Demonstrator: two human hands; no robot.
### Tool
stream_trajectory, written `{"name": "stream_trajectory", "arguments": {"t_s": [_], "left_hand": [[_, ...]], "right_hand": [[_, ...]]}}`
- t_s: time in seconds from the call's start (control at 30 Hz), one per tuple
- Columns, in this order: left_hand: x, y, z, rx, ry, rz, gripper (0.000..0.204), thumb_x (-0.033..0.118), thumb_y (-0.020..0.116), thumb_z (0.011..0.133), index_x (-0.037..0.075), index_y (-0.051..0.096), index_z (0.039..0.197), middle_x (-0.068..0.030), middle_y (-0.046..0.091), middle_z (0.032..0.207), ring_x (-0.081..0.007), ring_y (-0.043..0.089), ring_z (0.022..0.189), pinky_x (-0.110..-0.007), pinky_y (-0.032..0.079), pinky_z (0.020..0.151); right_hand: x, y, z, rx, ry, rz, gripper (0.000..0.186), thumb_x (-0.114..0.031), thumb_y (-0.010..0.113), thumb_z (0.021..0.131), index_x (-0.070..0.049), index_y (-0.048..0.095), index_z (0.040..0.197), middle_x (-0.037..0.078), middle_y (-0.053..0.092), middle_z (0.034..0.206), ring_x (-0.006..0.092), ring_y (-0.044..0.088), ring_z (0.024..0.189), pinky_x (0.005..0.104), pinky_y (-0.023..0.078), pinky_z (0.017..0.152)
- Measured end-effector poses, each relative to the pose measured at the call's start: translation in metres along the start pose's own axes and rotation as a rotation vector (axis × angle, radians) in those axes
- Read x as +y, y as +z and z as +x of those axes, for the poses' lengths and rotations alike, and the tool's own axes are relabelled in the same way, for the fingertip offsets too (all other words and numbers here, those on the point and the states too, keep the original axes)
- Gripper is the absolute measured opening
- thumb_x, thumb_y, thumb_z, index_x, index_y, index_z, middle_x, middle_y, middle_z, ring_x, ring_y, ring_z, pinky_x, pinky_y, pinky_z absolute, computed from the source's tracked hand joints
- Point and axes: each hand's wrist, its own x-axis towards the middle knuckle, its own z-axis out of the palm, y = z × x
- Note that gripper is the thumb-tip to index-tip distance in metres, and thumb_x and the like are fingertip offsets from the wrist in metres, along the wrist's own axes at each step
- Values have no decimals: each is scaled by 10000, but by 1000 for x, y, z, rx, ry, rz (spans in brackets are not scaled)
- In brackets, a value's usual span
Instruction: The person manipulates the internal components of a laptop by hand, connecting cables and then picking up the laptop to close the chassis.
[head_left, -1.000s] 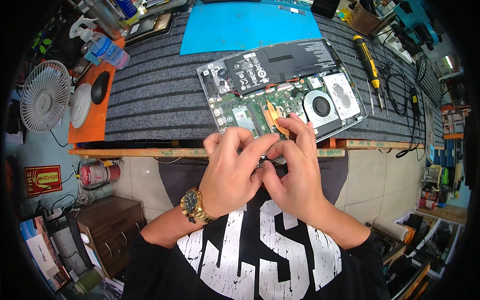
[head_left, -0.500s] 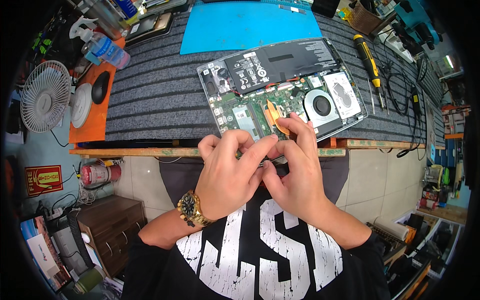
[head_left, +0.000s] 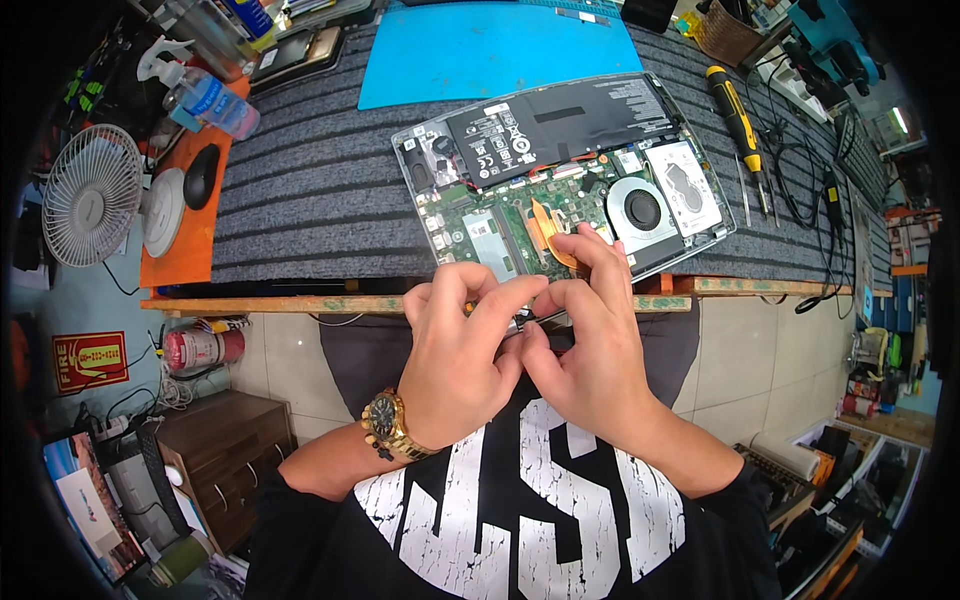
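The left hand and the right hand meet at the near edge of the workbench, fingertips pressed together around something small and thin; a sliver of metal shows between them, but what it is cannot be told. The left thumb and forefinger are closed in a pinch, and the right hand is curled beside it, two of its fingers stretched forward and resting on the copper heat pipe of the opened laptop.

The laptop lies just beyond the hands, bottom cover off, on a grey ribbed mat. Past the fingertips sits the green mainboard, to the right of them the round cooling fan, and farther away the black battery. A gold wristwatch sits on the left wrist.

Farther right of the laptop lies a yellow and black screwdriver. Beyond the laptop is a blue mat. Well to the left stand a small white fan, a black mouse on an orange pad, and a spray bottle
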Motion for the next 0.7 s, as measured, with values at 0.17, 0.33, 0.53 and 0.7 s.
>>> {"name": "stream_trajectory", "arguments": {"t_s": [0.17, 0.33, 0.53, 0.7], "left_hand": [[-2, 1, -2, -5, -18, -29, 599, 24, 849, 832, 172, 737, 1401, -56, 565, 1127, -254, 576, 1075, -445, 372, 958], [-4, 1, -2, 1, -7, -71, 590, 26, 850, 833, 179, 739, 1391, -55, 566, 1120, -253, 570, 1069, -440, 373, 960], [-8, -7, -1, 16, 35, -20, 585, -17, 834, 806, 121, 722, 1363, -57, 642, 1131, -236, 639, 1018, -407, 408, 981], [-11, -8, 1, 20, 81, -1, 578, -37, 817, 828, 114, 715, 1377, -53, 659, 1142, -224, 653, 1047, -403, 413, 981]], "right_hand": [[0, 0, 0, -7, 2, -4, 262, -14, 821, 826, -26, 643, 1019, 282, 536, 1524, 582, 456, 1554, 727, 295, 1311], [0, 0, 0, 0, 1, 3, 267, -8, 814, 827, -27, 642, 1030, 280, 538, 1522, 580, 456, 1557, 725, 294, 1313], [1, -2, -1, 2, 3, 25, 286, 11, 806, 827, -35, 653, 1064, 267, 545, 1514, 567, 464, 1561, 723, 305, 1313], [3, -1, -2, 6, -25, 16, 298, 35, 797, 823, -49, 658, 1072, 254, 548, 1509, 565, 470, 1561, 722, 309, 1315]]}}
